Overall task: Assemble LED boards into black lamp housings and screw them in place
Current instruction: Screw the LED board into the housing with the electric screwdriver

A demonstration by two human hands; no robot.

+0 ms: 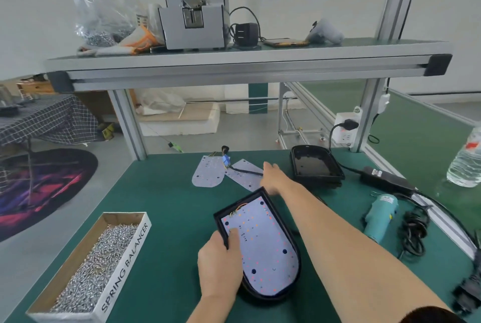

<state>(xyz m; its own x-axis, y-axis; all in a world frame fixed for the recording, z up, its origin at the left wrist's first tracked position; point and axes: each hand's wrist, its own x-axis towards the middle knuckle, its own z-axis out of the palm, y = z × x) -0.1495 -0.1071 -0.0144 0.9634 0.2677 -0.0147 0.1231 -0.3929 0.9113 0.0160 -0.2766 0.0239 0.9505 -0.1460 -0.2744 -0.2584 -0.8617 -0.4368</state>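
A black lamp housing (296,257) lies on the green table in front of me with a white LED board (265,244) seated inside it. My left hand (221,262) grips the housing's left rim, thumb pressed on the board. My right hand (273,177) is stretched forward past the housing's far end, over two loose LED boards (208,174) with a black cable and blue connector (226,160); its fingertips are hidden, so I cannot tell whether it touches them. A stack of empty black housings (316,166) sits to the right of that hand.
A cardboard box of screws (93,265) marked SPRING BALANCER sits at the left front. A teal electric screwdriver (381,216) with its black power brick (385,179) and cables lies at the right. A water bottle (466,161) stands far right. A shelf (234,65) spans overhead.
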